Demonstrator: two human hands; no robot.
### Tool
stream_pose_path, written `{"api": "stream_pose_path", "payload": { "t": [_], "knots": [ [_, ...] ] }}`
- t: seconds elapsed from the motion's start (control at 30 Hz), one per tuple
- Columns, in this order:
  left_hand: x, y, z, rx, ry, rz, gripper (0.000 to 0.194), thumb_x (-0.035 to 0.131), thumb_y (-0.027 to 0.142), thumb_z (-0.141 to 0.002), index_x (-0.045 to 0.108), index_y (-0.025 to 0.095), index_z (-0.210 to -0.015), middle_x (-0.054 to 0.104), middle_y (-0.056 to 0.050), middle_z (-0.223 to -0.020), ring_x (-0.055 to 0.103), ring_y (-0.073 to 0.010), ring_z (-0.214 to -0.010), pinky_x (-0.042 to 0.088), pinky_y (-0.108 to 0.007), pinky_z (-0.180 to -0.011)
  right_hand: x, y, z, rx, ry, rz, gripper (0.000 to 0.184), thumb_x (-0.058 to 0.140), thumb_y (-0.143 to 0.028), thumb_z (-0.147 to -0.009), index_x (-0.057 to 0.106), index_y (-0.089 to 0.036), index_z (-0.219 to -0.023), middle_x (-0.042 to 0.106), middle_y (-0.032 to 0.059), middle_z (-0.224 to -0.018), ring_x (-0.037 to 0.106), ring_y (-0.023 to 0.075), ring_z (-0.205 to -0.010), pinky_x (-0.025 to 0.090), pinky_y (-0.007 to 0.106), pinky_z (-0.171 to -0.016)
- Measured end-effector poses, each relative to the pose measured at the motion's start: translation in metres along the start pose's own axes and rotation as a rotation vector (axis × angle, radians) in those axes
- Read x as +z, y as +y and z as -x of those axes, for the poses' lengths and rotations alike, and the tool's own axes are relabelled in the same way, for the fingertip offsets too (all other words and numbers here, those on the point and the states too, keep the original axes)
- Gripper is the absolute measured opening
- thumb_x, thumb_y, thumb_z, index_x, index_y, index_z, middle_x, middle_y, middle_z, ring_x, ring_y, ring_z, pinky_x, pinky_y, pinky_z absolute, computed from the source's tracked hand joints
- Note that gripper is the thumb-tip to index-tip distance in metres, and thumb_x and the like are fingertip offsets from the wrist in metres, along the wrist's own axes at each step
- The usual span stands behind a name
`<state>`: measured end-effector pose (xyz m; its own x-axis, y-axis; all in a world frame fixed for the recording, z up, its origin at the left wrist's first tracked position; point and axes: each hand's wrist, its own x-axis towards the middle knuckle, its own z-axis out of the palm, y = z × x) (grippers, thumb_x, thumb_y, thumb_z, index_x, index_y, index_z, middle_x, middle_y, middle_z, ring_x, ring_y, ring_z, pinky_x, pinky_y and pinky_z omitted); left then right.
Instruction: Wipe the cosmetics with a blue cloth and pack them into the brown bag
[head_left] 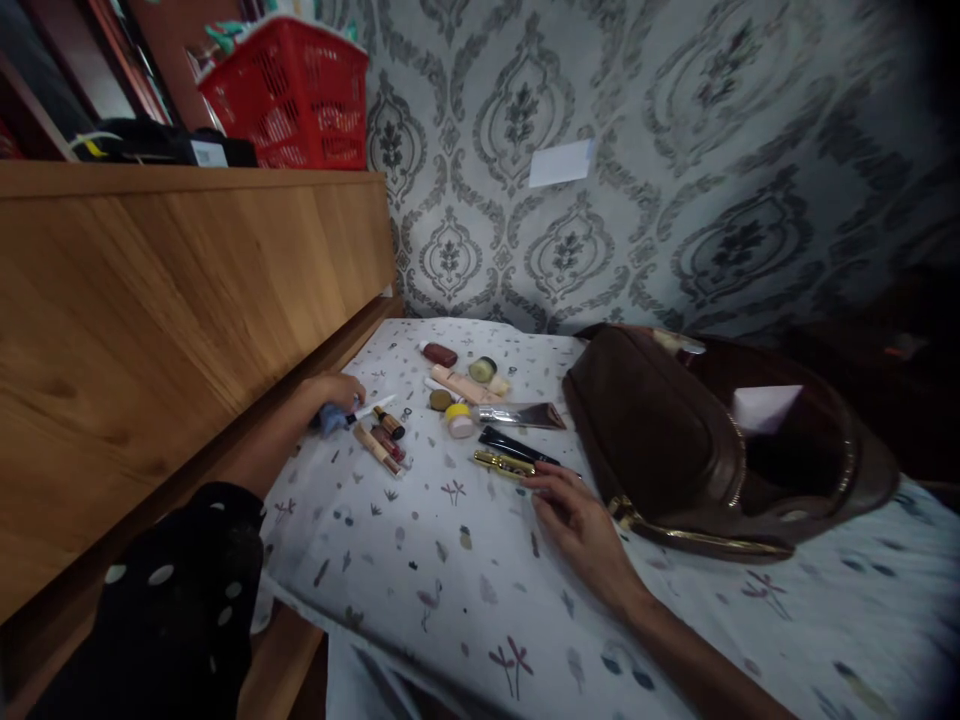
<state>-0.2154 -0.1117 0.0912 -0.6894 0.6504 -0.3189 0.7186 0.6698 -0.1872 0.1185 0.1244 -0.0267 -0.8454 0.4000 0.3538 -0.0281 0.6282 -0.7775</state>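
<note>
My right hand (574, 515) reaches in from the lower right, its fingertips closed on the near end of a gold mascara tube (502, 463) lying on the cloth. Just behind that tube is a black tube (514, 444). At the left edge of the cloth, my left hand (339, 390) is closed, fingers bent down beside a blue item (330, 418) and a slim white stick (375, 406); what it grips is hidden. Near it lie a small gold-and-black bottle (388, 422), a reddish lip gloss tube (388, 442) and a beige concealer tube (378, 450).
A silver tube (521, 414), a yellow-lidded jar (458, 420), a peach tube (465, 385), a green jar (482, 369) and a brown-red bottle (439, 353) lie mid-cloth. An open brown bag (645, 420) stands right. A wooden cabinet (195, 270) with a red basket (300, 95) borders the left.
</note>
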Motion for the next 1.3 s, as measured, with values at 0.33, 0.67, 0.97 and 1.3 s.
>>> {"api": "stream_pose_path", "payload": {
  "t": [0.33,0.67,0.97,1.3],
  "knots": [
    [0.016,0.008,0.001,0.023,0.039,-0.114,0.021,0.058,0.022,-0.080,0.070,0.023,-0.096,0.071,-0.009,-0.110,0.063,-0.0241,-0.103,0.048,-0.031,-0.086,0.001,-0.001,0.000,-0.002,0.003,-0.001,0.023,0.051,-0.028,-0.084,0.072,-0.020,-0.091,0.060,0.0132,-0.119,0.063,0.0267,-0.099,0.053,0.042,-0.084],
    [0.024,0.013,0.010,0.009,0.054,-0.175,0.025,0.051,0.021,-0.087,0.067,0.019,-0.106,0.065,-0.014,-0.117,0.064,-0.0264,-0.104,0.048,-0.034,-0.086,0.001,-0.003,0.000,0.000,0.011,-0.012,0.022,0.052,-0.026,-0.081,0.072,-0.020,-0.088,0.061,0.0129,-0.117,0.064,0.0260,-0.095,0.053,0.042,-0.082],
    [0.009,0.043,0.024,0.007,0.257,-0.174,0.028,0.038,0.023,-0.095,0.059,0.016,-0.113,0.065,-0.013,-0.118,0.064,-0.0254,-0.102,0.047,-0.033,-0.085,0.001,-0.006,0.000,-0.005,0.027,-0.019,0.022,0.051,-0.026,-0.082,0.072,-0.020,-0.087,0.061,0.0129,-0.118,0.065,0.0213,-0.080,0.055,0.039,-0.073],
    [0.024,0.158,0.081,0.311,0.521,-0.180,0.031,0.036,0.022,-0.099,0.049,0.018,-0.127,0.062,-0.013,-0.119,0.061,-0.0267,-0.104,0.051,-0.033,-0.070,0.006,-0.014,0.010,-0.130,0.011,0.034,0.033,0.056,-0.033,-0.086,0.063,-0.023,-0.116,0.055,0.0119,-0.131,0.065,0.0218,-0.089,0.057,0.039,-0.081]
  ]
}}
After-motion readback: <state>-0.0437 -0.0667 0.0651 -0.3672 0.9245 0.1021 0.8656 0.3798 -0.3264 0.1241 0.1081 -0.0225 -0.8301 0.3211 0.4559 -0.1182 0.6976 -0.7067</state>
